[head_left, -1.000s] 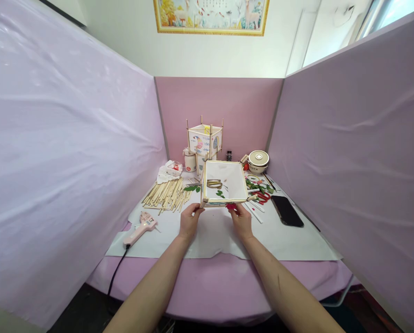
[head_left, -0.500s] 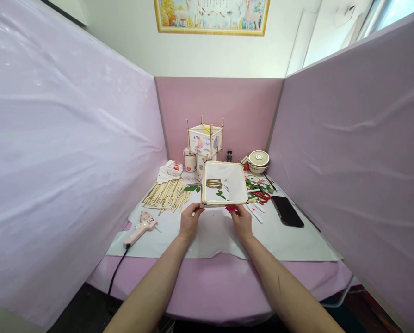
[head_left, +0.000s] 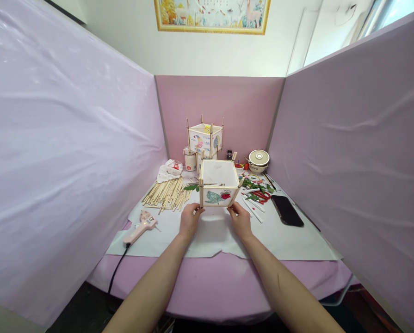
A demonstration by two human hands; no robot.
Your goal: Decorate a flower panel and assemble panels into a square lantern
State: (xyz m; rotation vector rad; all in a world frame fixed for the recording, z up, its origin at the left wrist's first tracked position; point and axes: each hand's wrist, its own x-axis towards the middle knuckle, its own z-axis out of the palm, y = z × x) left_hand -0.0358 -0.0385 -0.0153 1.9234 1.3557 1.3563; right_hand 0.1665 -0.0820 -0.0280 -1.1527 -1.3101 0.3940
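A small square lantern (head_left: 213, 196) with a bamboo-stick frame and white panels is between my two hands. Its front panel bears a green leaf and a red flower, and its top is uncovered. My left hand (head_left: 190, 219) pinches the lower left corner. At the lower right corner, the fingers of my right hand (head_left: 240, 219) are closed on the frame. Behind it stands a taller lantern (head_left: 201, 141) of sticks and painted panels, its lower part partly hidden by the one I hold.
Left lie a pile of bamboo sticks (head_left: 167, 194) and a pink glue gun (head_left: 140, 229) with a black cord. Right are red-handled scissors (head_left: 261, 196), white pens (head_left: 252, 210), cut leaves (head_left: 258, 186) and a black phone (head_left: 287, 211). A lidded bowl (head_left: 258, 162) and jar (head_left: 190, 160) stand farther back.
The small lantern has tipped from facing me with its open top to nearly upright, so its front panel with the leaf and flower now shows. Both hands remain at its lower corners.
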